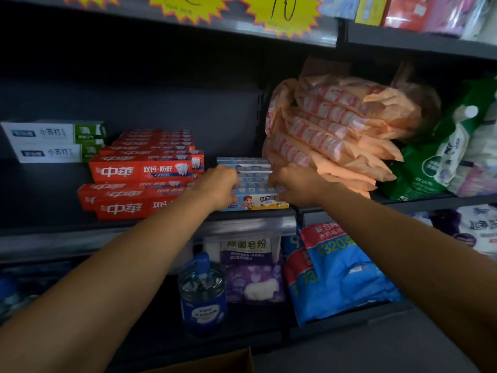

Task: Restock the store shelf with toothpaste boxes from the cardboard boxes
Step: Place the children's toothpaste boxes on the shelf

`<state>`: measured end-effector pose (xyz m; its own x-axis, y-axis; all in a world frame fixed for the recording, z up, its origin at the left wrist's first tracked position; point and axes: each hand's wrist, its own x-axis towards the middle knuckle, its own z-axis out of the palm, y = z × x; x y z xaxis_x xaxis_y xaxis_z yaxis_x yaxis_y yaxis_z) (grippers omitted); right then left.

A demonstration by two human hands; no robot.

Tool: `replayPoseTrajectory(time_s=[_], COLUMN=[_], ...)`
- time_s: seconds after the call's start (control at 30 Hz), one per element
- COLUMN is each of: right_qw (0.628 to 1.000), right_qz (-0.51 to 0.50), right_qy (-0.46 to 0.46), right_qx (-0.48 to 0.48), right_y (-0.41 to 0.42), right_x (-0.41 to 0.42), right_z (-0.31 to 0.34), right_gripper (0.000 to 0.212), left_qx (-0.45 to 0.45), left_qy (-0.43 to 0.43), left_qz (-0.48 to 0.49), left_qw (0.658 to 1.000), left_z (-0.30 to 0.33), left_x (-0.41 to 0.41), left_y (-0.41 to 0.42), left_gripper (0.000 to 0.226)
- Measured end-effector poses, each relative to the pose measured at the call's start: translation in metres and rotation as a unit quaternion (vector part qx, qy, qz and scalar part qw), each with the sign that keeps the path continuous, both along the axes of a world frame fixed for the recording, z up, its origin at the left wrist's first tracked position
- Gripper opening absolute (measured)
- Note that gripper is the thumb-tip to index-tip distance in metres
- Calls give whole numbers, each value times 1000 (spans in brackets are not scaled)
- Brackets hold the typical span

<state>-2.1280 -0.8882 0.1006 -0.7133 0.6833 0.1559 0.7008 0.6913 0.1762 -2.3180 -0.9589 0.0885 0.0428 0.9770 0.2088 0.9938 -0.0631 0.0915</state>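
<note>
Cardboard box [215, 362] corner at the bottom edge, nearest the camera, well below the grip; contents not visible.

Both arms reach up to the middle shelf [80, 230]. Left hand [217, 188] has fingers curled round the left end of the blue kids' toothpaste boxes [254, 196]; right hand [294, 185] grips the right end. So both hands are clamped on the same small stack, held between them at the shelf front. Exactly how many boxes are in the grip: can't tell, fingertips hidden.

Just left of the grip: red toothpaste boxes [142, 170] in two stacked groups, touching or nearly touching the left hand. Further left and deeper: white-green toothpaste boxes [53, 141]. Just right of the grip: stack of orange packets [330, 135] leaning over the right hand, apparently touching the wrist. Beyond that, green bag [430, 162].

Below the grip, lower shelf: blue bottle [203, 294], purple powder bag [252, 265], blue bag [338, 270].

Judgement: step in hand is seating and squaring the blue stack. Do it well:
- push straight back, both ends together, so the stack doesn't skew
- keep front faces flush with the shelf edge, label out
- leave a gap to the red boxes
- let go with the right hand slowly; orange packets look ready to slump onto the stack
</note>
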Motion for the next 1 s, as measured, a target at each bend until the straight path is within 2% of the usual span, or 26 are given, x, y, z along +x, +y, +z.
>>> replayPoseTrajectory(time_s=[0.3,0.53,0.63,0.8,1.0], right_qw=[1000,1000,999,985,967], right_qz=[4,11,37,133,226], right_qy=[0,-2,18,96,113], right_qx=[-2,6,17,48,22], right_y=[-3,-19,-36,-87,-169], right_x=[-2,-17,-35,-86,-173], right_z=[-4,5,10,5,-26], right_gripper=[35,48,49,35,32], left_qx=[8,23,38,62,-21], left_qy=[29,31,36,53,85], left_qz=[-21,-23,-20,4,54], left_qw=[999,999,998,997,995], left_z=[-5,7,15,19,-7], left_x=[-2,-5,-17,-57,-142], left_y=[3,-16,-41,-111,-208], left_gripper=[32,33,37,36,22])
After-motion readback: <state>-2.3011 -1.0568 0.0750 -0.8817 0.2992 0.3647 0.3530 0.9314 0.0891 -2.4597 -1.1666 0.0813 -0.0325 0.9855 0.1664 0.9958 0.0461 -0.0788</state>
